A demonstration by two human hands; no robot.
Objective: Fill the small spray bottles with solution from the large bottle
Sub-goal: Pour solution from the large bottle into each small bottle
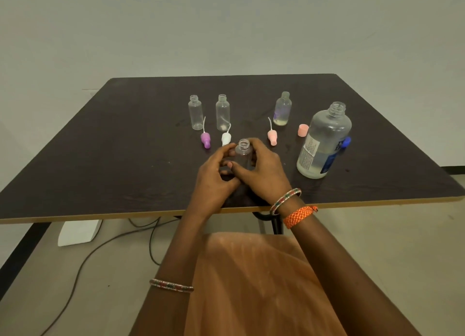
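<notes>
On the dark table (125, 134), two uncapped clear spray bottles (195, 112) stand upright at the left, purple (205, 138) and white (225, 138) pump heads lying before them. The left hand (214, 169) and right hand (261, 169) curl around an upright open small bottle (243, 149), hiding its body. The large bottle (323, 142) stands uncapped at the right, its label too blurred to read.

Left of the hands (239, 171) the worktop (113, 147) lies bare to its edge. Just beyond them lie a purple sprayer (205, 139), a white sprayer (225, 138) and a pink sprayer (272, 137), with three small bottles (222, 111) standing behind. To their right the large bottle (324, 144) stands upright, a pink cap (303, 130) beside it.
</notes>
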